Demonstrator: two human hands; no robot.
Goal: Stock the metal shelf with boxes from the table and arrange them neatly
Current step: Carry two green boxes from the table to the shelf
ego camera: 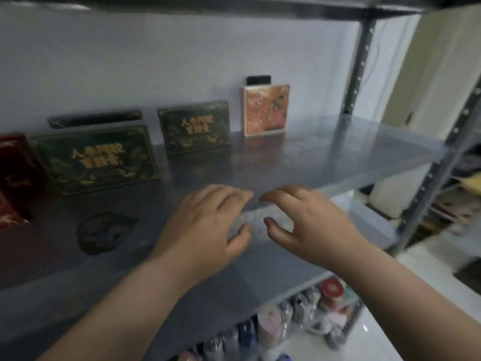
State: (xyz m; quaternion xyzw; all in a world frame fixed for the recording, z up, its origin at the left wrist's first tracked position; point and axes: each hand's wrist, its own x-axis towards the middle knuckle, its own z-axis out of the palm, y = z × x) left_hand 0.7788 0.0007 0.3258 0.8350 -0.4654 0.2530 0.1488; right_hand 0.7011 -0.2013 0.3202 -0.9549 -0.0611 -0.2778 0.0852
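While both hands hover over the front of the metal shelf (325, 157), neither holds anything: the left hand (205, 225) and the right hand (315, 225) sit side by side with their tips nearly meeting, the fingers (231, 196) loosely curled and a little spread, pinching nothing. Whether they touch the shelf board I cannot tell. The boxes stand upright on this same board, toward the wall: a large dark green box (96, 160) with gold lettering at the left, a second dark green box (195, 126) further back beside it, and an orange-red box (266, 110) further right, near the back. A red box (13, 178) is cut off by the left edge. A dark crumpled lump (104, 230) lies on the board left of the left hand. Blurred cans (299, 308) stand on the level below
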